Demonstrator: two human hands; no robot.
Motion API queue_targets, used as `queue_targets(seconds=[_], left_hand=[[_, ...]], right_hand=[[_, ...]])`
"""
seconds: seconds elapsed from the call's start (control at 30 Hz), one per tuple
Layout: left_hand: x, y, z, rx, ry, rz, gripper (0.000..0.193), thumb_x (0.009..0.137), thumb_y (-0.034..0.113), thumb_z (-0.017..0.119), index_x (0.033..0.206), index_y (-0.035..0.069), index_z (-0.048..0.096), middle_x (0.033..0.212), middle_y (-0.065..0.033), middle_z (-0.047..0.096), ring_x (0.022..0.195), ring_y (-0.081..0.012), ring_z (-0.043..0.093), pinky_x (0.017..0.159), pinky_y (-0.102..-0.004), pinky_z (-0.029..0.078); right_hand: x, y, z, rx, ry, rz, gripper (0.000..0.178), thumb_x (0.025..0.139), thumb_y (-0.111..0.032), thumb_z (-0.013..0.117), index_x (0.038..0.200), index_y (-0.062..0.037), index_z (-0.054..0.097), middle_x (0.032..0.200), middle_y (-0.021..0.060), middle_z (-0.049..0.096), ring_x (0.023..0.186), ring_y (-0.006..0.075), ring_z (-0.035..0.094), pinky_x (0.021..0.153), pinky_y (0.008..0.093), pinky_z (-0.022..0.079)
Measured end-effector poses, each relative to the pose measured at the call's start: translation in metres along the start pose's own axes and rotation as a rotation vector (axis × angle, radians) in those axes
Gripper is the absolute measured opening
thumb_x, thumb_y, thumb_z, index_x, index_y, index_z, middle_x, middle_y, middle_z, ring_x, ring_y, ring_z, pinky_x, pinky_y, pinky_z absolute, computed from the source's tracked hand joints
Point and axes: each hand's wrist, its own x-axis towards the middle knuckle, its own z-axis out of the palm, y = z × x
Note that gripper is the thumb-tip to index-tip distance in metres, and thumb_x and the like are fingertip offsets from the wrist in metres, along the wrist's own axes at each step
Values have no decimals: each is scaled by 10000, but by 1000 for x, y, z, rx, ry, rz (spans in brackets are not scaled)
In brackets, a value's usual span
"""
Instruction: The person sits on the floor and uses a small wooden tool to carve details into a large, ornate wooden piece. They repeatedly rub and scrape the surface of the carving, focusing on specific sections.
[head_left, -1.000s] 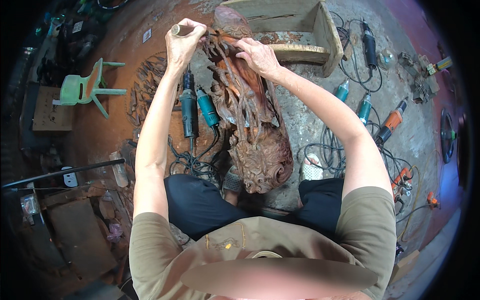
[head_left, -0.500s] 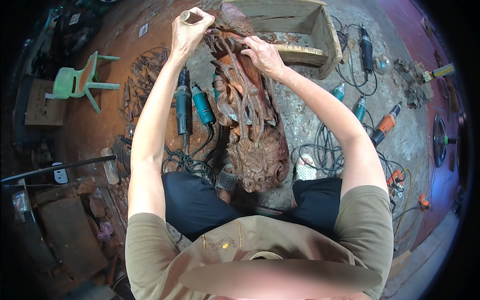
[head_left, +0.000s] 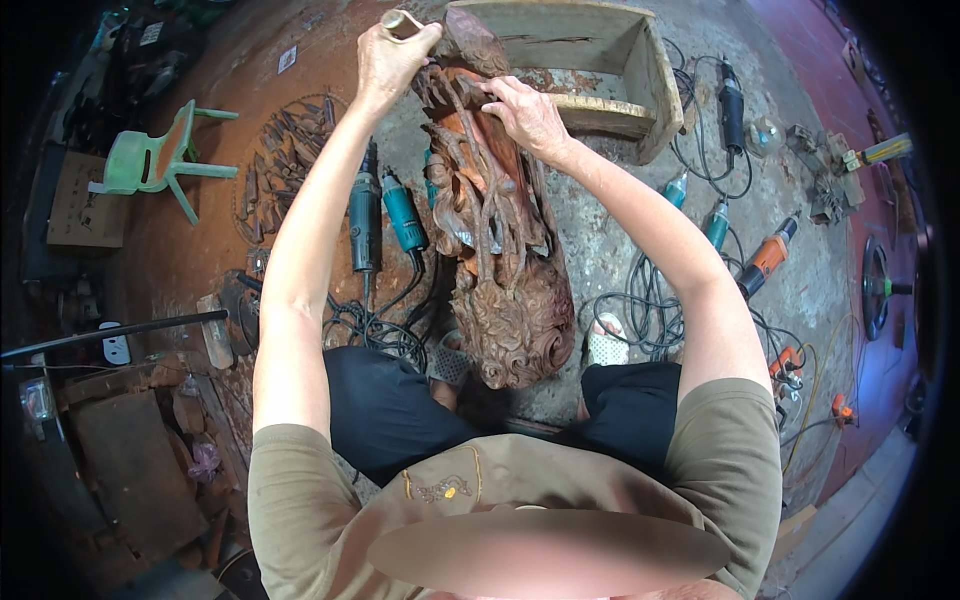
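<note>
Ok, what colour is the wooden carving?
The carving is brown with reddish-orange patches; the head view shows it best.

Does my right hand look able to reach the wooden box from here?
Probably yes: your right hand, on the carving, looks close beside the box, with nothing visible blocking the way.

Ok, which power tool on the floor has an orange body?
The orange-and-black power tool, right of the person's right arm, next to a teal one. Only its body is orange; others look teal or dark.
</note>
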Motion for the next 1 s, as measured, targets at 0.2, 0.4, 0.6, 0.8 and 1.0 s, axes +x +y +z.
queue_targets(seconds=[0.2, 0.4, 0.6, 0.8, 1.0], left_hand=[[6, 5, 0, 189, -31, 41, 322, 843, 365, 722, 778, 52, 682, 643, -24, 668, 574, -109, 659, 564, -266, 527], [8, 24, 9, -19, -13, -53, 121, 816, 75, 708, 748, 5, 637, 776, -19, 659, 625, -77, 554, 597, -285, 473], [6, 10, 13, 236, 73, 38, 369, 834, 355, 743, 692, 29, 645, 591, -39, 639, 499, -114, 630, 497, -273, 494], [2, 9, 6, 65, 114, 0, 409, 831, 390, 754, 662, 44, 617, 551, -19, 604, 482, -95, 610, 488, -271, 480], [1, 4, 7, 101, 67, 56, 393, 850, 382, 737, 670, 59, 602, 557, -3, 604, 479, -87, 606, 482, -262, 471]], right_hand=[[0, -2, -7, -2, -12, 8, 271, 895, -174, 629, 1138, -65, 582, 1072, 131, 619, 944, 365, 628, 751, 442, 536], [-1, -1, -5, 3, -6, 11, 262, 882, -146, 643, 1128, -76, 582, 1055, 126, 618, 942, 365, 627, 748, 440, 536], [-1, -2, -2, -3, 2, 7, 251, 888, -149, 633, 1118, -65, 578, 1050, 132, 615, 940, 374, 621, 750, 447, 531], [-1, 2, -1, -7, -2, 2, 284, 894, -207, 628, 1157, -105, 596, 1112, 107, 622, 977, 349, 643, 782, 445, 540], [-2, 0, -1, -28, 8, -13, 275, 887, -177, 639, 1136, -76, 586, 1093, 114, 618, 944, 350, 640, 741, 426, 545]])
